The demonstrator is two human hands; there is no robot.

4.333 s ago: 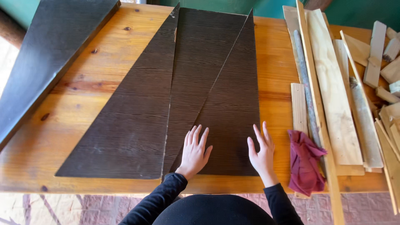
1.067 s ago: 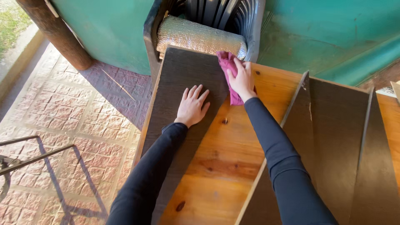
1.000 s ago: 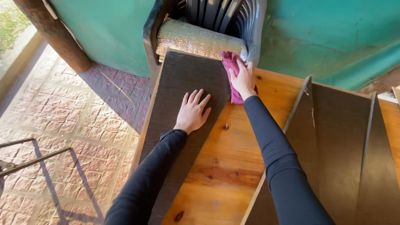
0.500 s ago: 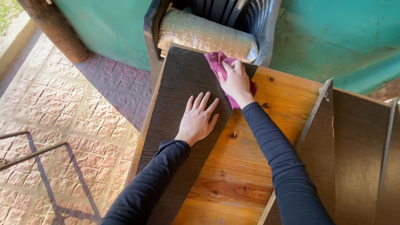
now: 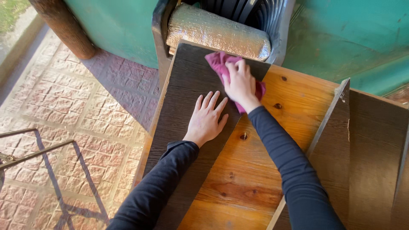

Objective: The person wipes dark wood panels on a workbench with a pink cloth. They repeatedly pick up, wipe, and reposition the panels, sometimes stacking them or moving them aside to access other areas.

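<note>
A: Item one, the fingers?

B: The left hand is laid flat, fingers spread and released, palm down on a dark wood-grain panel. Nothing is grasped. The right hand is pressed onto a crumpled magenta cloth, fingers curved loosely over it; the cloth is pinned against the panel's far right end.

A: Materials and shapes?

B: The panel is listed as long, tapered, matt and ridged with grain, lying along the left edge of a varnished, knotty pine table. Further dark triangular panels are recorded at the right. Just beyond the panel's far end, a silver foil-covered roll is seen, set in a dark ribbed chair.

A: Anything obscured?

B: The cloth's middle is covered by the right hand. The right-hand panels are cut off by the frame. The panel's near end is hidden under a black sleeve.
</note>
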